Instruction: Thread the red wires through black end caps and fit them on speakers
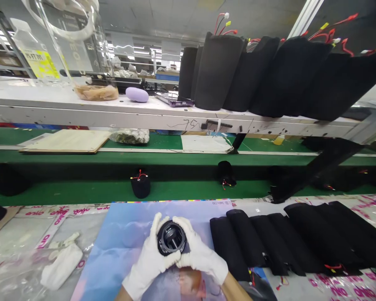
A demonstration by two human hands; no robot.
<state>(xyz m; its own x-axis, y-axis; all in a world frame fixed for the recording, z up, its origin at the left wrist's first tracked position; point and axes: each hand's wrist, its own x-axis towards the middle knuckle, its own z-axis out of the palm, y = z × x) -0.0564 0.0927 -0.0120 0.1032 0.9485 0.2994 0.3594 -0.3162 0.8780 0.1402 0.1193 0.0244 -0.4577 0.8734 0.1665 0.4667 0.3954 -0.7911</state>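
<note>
Between my two white-gloved hands sits a round black plastic part (171, 238) with a ring-shaped rim and a raised piece inside, its open side facing up at me. My left hand (150, 255) wraps the left side of its rim, thumb toward the near edge. Curled round the right side is my right hand (197, 251), its fingertips near the far edge. Both hands are closed on the part, above a blue and pink printed sheet (113, 251). What lies under the part is hidden.
Black fabric sleeves (257, 238) with coloured wires lie in a row at right; more sleeves (219, 71) stand on the white shelf (128, 113). On the green belt (181, 190) sits a small black cylinder (141, 184). A white glove (62, 263) lies at left.
</note>
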